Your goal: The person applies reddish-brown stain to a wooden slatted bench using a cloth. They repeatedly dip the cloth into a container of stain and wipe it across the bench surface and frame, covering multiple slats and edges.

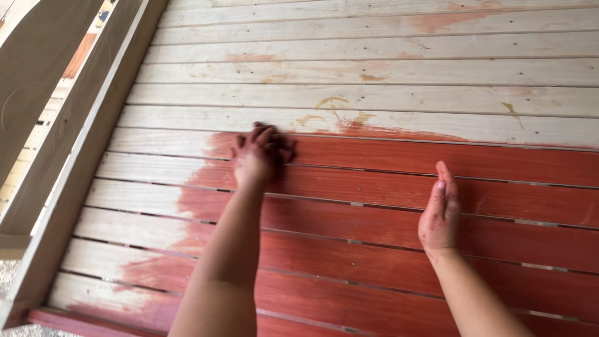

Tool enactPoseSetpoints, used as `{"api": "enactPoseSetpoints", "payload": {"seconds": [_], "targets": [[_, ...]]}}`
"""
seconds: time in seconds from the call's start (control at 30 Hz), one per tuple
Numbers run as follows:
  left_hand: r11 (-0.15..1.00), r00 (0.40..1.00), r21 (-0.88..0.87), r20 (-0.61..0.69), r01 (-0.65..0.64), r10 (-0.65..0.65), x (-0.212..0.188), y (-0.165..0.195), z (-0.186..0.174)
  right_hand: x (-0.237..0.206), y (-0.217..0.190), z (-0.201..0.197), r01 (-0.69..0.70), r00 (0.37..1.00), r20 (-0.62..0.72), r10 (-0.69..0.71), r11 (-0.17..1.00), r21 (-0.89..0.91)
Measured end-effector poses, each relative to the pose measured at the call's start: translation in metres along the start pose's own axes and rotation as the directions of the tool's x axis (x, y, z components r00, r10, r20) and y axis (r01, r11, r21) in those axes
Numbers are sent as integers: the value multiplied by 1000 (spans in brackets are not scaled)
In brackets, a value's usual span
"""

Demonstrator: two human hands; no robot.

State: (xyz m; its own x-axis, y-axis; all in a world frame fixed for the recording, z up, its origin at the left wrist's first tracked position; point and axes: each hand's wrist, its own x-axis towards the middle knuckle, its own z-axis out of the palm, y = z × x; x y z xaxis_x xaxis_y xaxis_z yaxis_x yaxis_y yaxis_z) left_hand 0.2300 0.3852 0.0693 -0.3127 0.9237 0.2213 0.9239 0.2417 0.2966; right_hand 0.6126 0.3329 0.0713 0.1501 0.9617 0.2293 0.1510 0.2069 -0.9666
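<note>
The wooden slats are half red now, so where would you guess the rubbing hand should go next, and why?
Probably a short wipe to its left. The left hand presses a dark, stained rag at the ragged edge of the red stain, and the slats just beside it are bare pale wood. The right hand rests open, holding nothing.

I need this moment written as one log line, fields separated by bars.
left hand pressing dark rag on slats | right hand open, flat on stained slats | slatted wood surface red-brown near, bare far

No packages, labels, signs or screens show anywhere in view.
</note>
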Motion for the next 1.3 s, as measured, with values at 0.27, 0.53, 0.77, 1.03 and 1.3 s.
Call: {"api": "enactPoseSetpoints", "payload": {"seconds": [0.27,0.53,0.77,1.03,1.3], "targets": [[971,968,24,-96,236,-233,24,-65,-35,-23,-13,39,-89,995,-63,82,989,-118],[992,994,-56,4,113,-113,-10,21,-3,-37,-20,30,-115,985,-135,103,989,-88],[955,941,-43,163,-293,296,-84,193,56,-54,-25,-16,-89,981,-174,82,996,-29],[731,627,-302,379,-611,681,-208,404,68,-68,-30,-134,1,965,-257,-45,986,-168],[729,709,-291,191,-620,679,-231,403,50,-54,-29,-188,74,974,-196,-114,977,-199]]}}
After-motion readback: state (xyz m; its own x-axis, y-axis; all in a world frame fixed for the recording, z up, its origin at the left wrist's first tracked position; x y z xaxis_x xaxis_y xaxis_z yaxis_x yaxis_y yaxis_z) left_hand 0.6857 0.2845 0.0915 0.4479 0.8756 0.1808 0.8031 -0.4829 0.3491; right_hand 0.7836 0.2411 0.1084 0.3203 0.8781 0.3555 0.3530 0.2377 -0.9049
